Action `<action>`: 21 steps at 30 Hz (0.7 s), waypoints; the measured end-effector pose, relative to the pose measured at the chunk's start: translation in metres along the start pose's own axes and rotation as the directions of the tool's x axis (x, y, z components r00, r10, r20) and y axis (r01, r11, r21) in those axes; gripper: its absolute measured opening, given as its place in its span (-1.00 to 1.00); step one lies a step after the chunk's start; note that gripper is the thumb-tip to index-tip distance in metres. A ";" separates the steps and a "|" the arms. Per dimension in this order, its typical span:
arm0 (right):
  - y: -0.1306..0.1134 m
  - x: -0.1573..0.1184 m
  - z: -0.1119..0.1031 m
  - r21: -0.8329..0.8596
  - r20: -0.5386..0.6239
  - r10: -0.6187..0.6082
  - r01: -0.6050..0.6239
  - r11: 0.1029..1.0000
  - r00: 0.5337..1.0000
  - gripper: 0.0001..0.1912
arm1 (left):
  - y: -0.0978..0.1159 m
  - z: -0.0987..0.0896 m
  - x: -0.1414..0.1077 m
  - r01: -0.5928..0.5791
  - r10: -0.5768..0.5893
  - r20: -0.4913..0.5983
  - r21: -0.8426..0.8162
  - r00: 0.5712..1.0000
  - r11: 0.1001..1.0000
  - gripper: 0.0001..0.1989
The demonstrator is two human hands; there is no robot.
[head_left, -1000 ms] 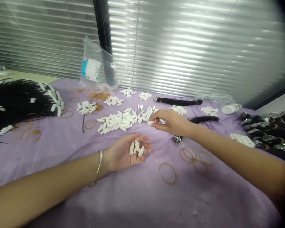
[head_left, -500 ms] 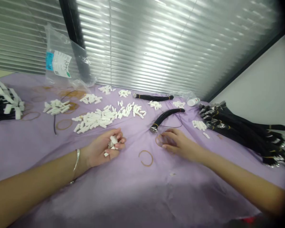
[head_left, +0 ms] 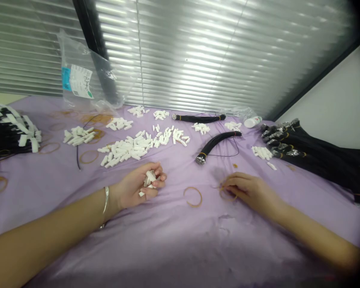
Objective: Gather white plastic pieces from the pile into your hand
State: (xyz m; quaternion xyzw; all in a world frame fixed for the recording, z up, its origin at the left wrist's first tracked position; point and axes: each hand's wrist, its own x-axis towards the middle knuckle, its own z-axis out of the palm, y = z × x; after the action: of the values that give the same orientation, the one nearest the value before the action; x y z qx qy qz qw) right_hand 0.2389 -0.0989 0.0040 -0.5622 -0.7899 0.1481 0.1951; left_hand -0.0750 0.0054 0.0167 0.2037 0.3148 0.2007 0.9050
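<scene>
My left hand (head_left: pixel 135 187) is palm up, its fingers curled around several small white plastic pieces (head_left: pixel 150 176); part of what lies in the palm looks silvery. Between the fingertips of my right hand (head_left: pixel 253 192) is a rubber band (head_left: pixel 228 200), which hangs against the purple cloth. Another rubber band (head_left: pixel 201 197) rests on the cloth between the two hands. Beyond my left fingers spreads a big pile of white pieces (head_left: pixel 126 149). A bundle of black cables (head_left: pixel 217 141) with silvery ends, tied by a band, lies beyond my right hand.
More black cable bundles (head_left: pixel 327 152) are heaped at the right, and white-ended cables (head_left: pixel 13 128) at the left. Small white heaps (head_left: pixel 79 136), a second tied bundle (head_left: pixel 199 119), a white bottle (head_left: pixel 253 121) and a clear labelled bag (head_left: pixel 81 82) stand toward the blinds.
My right hand has moved to the right and nearer to me over the cloth, with the rubber band at its fingertips. My left hand keeps its hold. The view has shifted slightly.
</scene>
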 end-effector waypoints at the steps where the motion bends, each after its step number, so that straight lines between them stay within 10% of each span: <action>1: -0.008 0.004 -0.003 0.039 -0.013 0.009 -0.008 0.999 1.000 -0.80 | 0.000 0.000 0.000 0.003 -0.003 -0.001 0.006 1.000 1.000 -0.79; 5: -0.057 0.037 -0.002 0.156 0.157 -0.038 0.013 0.988 0.987 -0.85 | 0.000 0.001 -0.001 0.003 -0.002 -0.013 0.022 1.000 1.000 -0.78; 12: -0.091 0.083 0.017 -0.112 0.512 0.090 -0.037 0.993 0.854 -0.88 | -0.003 0.000 -0.001 0.018 -0.018 0.025 0.019 1.000 1.000 -0.78; 18: -0.080 0.117 -0.011 -0.038 0.793 0.022 0.013 0.999 0.609 -0.88 | -0.003 -0.001 0.000 0.035 -0.036 0.071 0.014 0.997 0.999 -0.75; 21: -0.084 0.145 -0.034 0.003 0.826 0.029 -0.056 0.998 0.563 -0.90 | -0.004 -0.001 0.001 0.052 -0.052 0.092 0.003 0.994 0.999 -0.76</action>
State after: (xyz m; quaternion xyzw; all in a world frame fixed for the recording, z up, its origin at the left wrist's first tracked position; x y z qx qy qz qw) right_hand 0.1427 0.0115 0.0923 -0.4440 -0.7736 0.4096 -0.1916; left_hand -0.0742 0.0033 0.0132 0.2048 0.2780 0.1672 0.9235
